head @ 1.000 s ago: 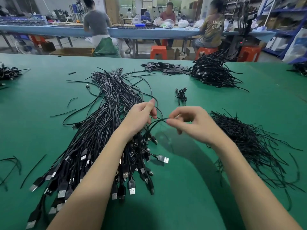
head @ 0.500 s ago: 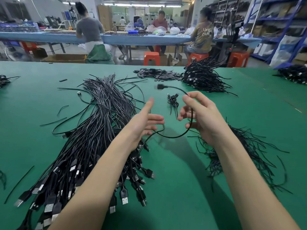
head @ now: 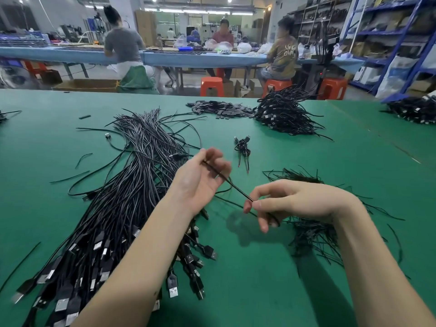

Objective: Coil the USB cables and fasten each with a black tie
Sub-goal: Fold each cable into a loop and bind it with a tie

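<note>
Both hands hold one black cable [head: 232, 185] taut above the green worktop [head: 271, 291]: the left hand [head: 200, 180] has its fingers curled round the upper end, and the right hand [head: 292, 201] pinches the lower end between thumb and forefinger. A big bundle of loose USB cables [head: 118, 208] lies under the left forearm, a heap of black ties [head: 311, 232] under the right wrist. One coiled cable [head: 242, 147] rests just beyond the hands.
</note>
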